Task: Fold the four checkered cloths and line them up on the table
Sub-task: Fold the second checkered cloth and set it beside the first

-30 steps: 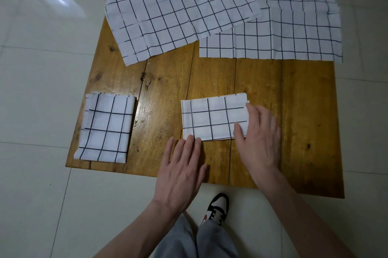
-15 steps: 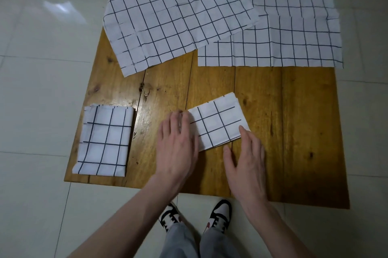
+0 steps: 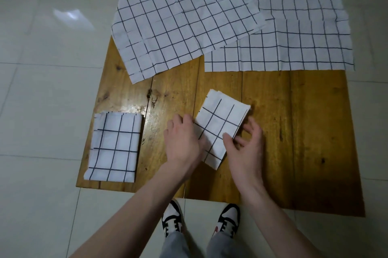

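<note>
Checked white cotton, folded small, sits at the middle of the wooden table (image 3: 294,132): the second folded cloth (image 3: 222,125). A second ago it lay crosswise, long side facing the person; now it has been swung most of a quarter turn and stands slanted, its far corner tipped to the right. The left hand (image 3: 182,142) lies flat on its near-left corner, fingers spread and pressing. The right hand (image 3: 245,144) has its thumb on top and its fingers curled against the right edge, pinching it lightly.

The turn looks meant to match it to the first folded cloth (image 3: 114,146), which lies upright at the near-left corner, well apart. A little more rotation and a slide left should line them up. Two unfolded cloths remain at the far edge, the left one (image 3: 184,25) overlapping the right one (image 3: 294,33), so I'd call the job about half done.
</note>
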`<state>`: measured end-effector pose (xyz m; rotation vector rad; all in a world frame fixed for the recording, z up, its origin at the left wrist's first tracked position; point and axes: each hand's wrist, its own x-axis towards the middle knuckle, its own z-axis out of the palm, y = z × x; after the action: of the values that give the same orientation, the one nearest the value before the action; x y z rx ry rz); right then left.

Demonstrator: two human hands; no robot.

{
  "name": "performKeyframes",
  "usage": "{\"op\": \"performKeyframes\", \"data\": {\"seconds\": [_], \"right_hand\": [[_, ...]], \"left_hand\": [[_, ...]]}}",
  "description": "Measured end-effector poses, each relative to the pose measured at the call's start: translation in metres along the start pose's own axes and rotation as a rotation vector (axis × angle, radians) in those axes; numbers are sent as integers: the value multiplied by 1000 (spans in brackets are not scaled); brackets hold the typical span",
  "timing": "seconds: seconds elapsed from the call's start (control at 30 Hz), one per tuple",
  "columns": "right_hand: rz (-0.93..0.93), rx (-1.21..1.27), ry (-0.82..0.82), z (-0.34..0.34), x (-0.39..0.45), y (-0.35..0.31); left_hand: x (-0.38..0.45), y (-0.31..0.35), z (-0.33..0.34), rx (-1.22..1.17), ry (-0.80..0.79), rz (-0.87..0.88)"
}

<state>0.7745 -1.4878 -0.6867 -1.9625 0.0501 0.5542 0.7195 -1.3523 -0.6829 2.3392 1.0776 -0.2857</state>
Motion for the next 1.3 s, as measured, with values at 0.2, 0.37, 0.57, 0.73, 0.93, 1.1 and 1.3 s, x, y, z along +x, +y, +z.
{"op": "performKeyframes", "data": {"seconds": [0.2,0.37,0.57,0.73,0.93,1.1,1.3], "right_hand": [[80,50,9,8,8,7],[4,58,-109,5,-4,3],[5,70,-113,10,-22,3],[7,-18,-84,29,-34,6],[-20,-150,-74,62,-45,3],[-81,-269,-18,74,-47,2],[-161,-388,21,75,-46,8]], "left_hand": [[-19,-11,-2,-215,-12,-6],[-34,-27,-12,-610,-117,-103],[-51,-47,-29,-777,21,-99],[-55,-77,-27,-726,95,-165],[-55,-100,-30,-591,166,-230],[-52,-109,-30,-513,171,-199],[-48,-111,-29,-341,175,-96]]}}
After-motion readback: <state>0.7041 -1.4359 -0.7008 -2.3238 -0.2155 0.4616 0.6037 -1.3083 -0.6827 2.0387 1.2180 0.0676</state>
